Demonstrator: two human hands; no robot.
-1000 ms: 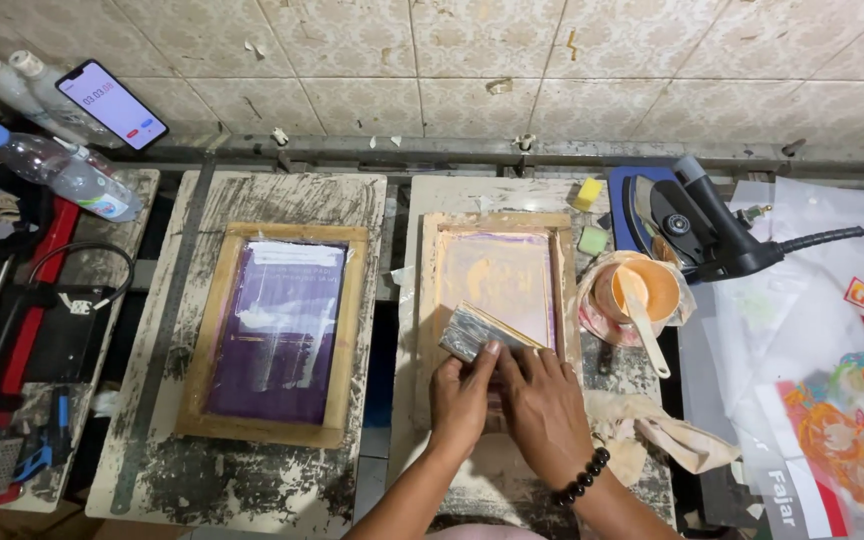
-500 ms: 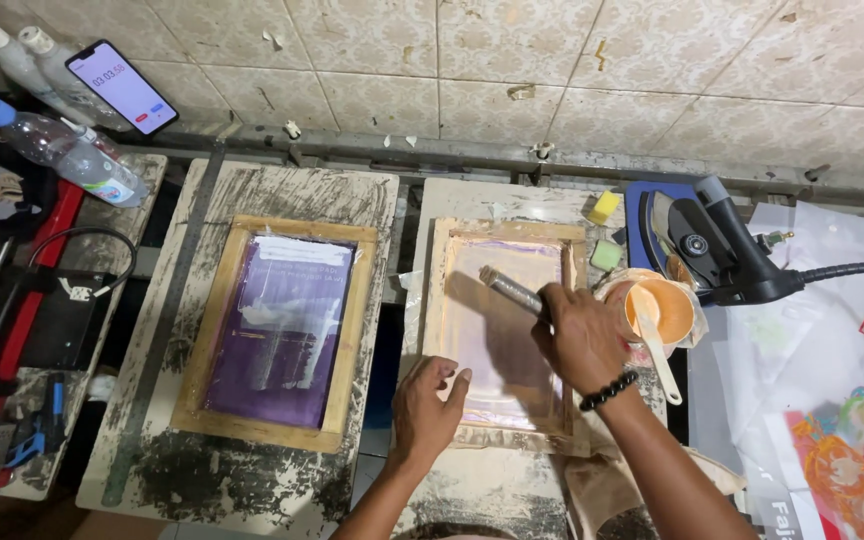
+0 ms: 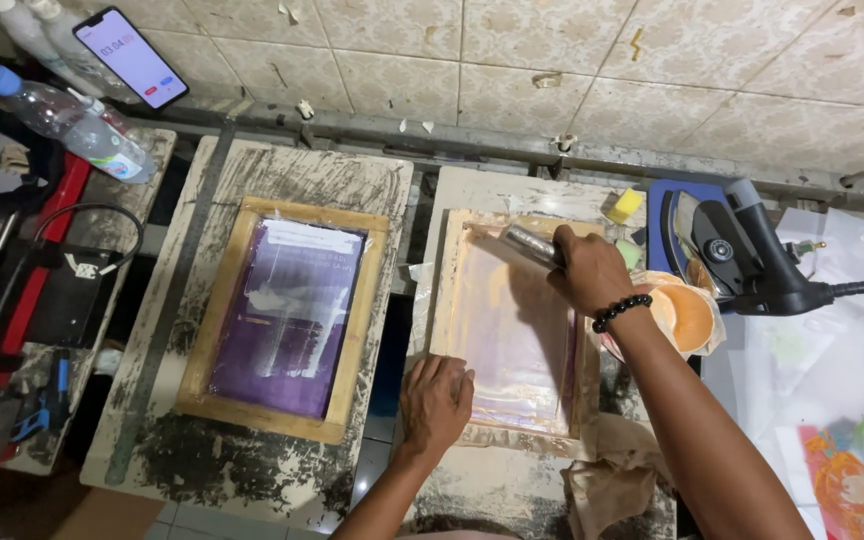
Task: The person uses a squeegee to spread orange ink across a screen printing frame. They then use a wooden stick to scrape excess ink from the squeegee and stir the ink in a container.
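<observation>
A wooden screen-printing frame (image 3: 444, 300) with a pale pinkish mesh lies on a stained board. My right hand (image 3: 587, 270), with a black bead bracelet at the wrist, grips a metal-bladed squeegee (image 3: 530, 243) at the far end of that mesh. My left hand (image 3: 435, 400) presses flat on the frame's near left corner. A second wooden frame (image 3: 287, 315) with a purple mesh rests on the board to the left, untouched.
An orange bowl of ink (image 3: 685, 315) sits right of the frame, with a heat gun (image 3: 752, 260) on a blue pad behind it. Printed sheets (image 3: 852, 470) lie at far right. A phone (image 3: 130, 55), water bottle (image 3: 67, 118) and tools are at left. Crumpled paper (image 3: 612, 480) lies near.
My right hand has carried the squeegee from the near end of the screen up to its far end. My left hand has shifted to hold the frame's near left corner.
</observation>
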